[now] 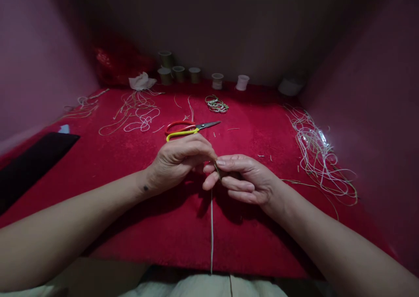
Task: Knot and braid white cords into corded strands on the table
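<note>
My left hand (185, 159) and my right hand (244, 175) meet above the middle of the red cloth. Both are closed, with fingertips pinching a thin olive-green cord (217, 170) between them. From under the fingers a taut pale cord (211, 231) runs straight down toward my lap. How the cords join is hidden by my fingers. Just beyond my left hand lie scissors (181, 129) with one red and one yellow handle, blades pointing right.
Several thread spools (195, 75) line the back. A small bundle of braided cords (216, 104) lies before them. Loose cords (140, 111) spread at left, and a tangled pile of cords (316, 153) at right. A black flat object (36, 166) rests on the left. Walls flank both sides.
</note>
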`<move>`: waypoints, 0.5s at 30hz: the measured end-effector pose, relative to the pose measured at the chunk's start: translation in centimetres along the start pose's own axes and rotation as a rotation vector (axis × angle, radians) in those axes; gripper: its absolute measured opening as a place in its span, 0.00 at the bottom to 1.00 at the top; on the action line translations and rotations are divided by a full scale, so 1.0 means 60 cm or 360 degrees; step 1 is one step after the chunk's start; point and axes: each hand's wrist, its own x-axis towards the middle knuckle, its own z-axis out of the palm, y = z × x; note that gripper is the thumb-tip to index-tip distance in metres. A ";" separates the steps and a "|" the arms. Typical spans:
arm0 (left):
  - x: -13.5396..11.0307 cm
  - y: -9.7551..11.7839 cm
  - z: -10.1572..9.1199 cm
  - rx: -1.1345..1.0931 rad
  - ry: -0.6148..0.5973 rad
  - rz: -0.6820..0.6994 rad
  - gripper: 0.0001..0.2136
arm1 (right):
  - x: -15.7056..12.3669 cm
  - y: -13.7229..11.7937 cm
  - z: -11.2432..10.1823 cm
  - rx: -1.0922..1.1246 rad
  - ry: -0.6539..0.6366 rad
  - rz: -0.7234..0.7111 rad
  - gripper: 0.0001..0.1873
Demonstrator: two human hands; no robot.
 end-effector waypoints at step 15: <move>-0.003 0.003 -0.016 0.0196 -0.0019 0.0190 0.09 | 0.003 0.000 0.007 -0.0073 0.0109 -0.0047 0.07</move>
